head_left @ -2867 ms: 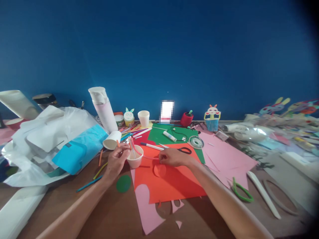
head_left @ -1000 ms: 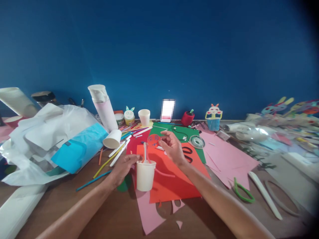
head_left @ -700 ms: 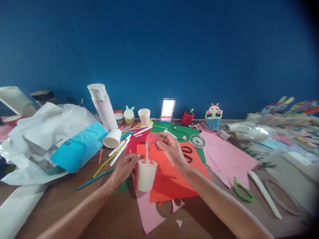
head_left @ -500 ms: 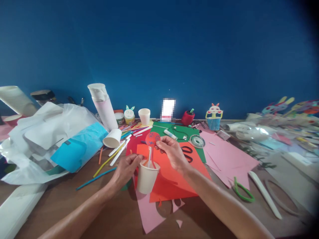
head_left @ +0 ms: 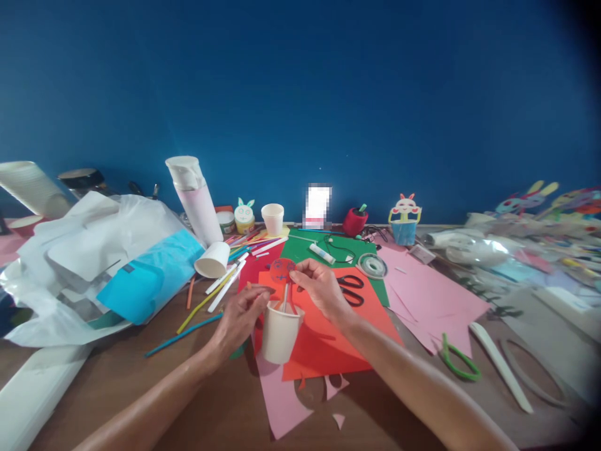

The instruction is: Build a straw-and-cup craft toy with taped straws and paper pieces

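A white paper cup [head_left: 282, 335] is held a little above the table, tilted slightly. My left hand [head_left: 240, 316] grips its rim on the left side, thumb on top. Out of the cup rises a stick with orange strips beside it, topped by a round orange paper face [head_left: 282, 270] with drawn blue marks. My right hand [head_left: 322, 288] pinches the right edge of that paper face between thumb and fingers. Behind the right hand, black-handled scissors [head_left: 352, 290] lie on an orange sheet [head_left: 338, 351]. The cup's inside is mostly hidden.
Pink paper [head_left: 436, 307], a tape roll [head_left: 372, 265] and a green pipe cleaner [head_left: 462, 363] lie to the right. Leftward are a fallen paper cup [head_left: 212, 260], several markers and a plastic bag [head_left: 61, 269]. A finished-looking blue cup figure [head_left: 404, 230] stands by the wall.
The orange paper face has moved slightly down and tipped back, closer to the cup's rim. My right hand has lowered a little with it. Both hands keep their hold.
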{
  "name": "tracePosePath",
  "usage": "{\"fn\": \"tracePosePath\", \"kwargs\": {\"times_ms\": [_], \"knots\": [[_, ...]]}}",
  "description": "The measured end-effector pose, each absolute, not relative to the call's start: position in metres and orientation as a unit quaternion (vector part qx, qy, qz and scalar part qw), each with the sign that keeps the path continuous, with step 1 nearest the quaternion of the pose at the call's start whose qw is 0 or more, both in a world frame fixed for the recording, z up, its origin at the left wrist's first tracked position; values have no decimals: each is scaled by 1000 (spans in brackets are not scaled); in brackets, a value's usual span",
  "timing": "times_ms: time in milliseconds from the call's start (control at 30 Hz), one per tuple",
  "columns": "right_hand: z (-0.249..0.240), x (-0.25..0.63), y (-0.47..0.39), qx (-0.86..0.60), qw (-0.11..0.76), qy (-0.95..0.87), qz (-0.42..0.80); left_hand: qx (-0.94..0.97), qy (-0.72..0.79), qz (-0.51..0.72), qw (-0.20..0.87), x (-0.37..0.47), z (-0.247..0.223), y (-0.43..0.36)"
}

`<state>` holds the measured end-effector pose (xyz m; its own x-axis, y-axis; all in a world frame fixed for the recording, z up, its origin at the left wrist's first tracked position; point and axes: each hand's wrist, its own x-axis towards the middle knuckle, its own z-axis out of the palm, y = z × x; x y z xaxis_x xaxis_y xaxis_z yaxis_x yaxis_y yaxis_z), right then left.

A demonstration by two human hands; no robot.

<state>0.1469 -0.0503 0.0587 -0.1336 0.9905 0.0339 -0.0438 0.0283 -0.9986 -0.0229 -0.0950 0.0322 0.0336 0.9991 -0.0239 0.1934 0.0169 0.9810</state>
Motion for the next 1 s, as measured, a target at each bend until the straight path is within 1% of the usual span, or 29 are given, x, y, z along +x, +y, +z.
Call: {"fn": "tracePosePath", "kwargs": {"times_ms": [167, 267, 300, 333, 400, 433, 533, 700, 867, 1000], "knots": [[44, 150, -41, -430, 496, -509, 557, 467, 487, 548, 494, -28, 39, -92], [40, 149, -40, -434, 491, -497, 568, 396, 458, 619, 500, -35, 35, -82], [40, 148, -41, -436, 489, -495, 571, 374, 446, 621, 524, -38, 32, -77], [40, 146, -42, -437, 486, -494, 573, 354, 438, 598, 570, -40, 28, -72], [40, 143, -44, -435, 483, -500, 572, 316, 435, 500, 679, -44, 21, -63], [39, 142, -45, -434, 482, -506, 569, 312, 417, 469, 714, -44, 18, -60], [37, 140, -47, -439, 479, -518, 555, 330, 366, 416, 765, -43, 14, -54], [30, 137, -48, -450, 473, -538, 534, 367, 356, 355, 782, -37, 13, -54], [28, 135, -50, -465, 473, -566, 490, 383, 372, 376, 757, -29, 12, -56], [27, 132, -51, -466, 472, -573, 481, 396, 368, 395, 743, -21, 19, -61]]}}
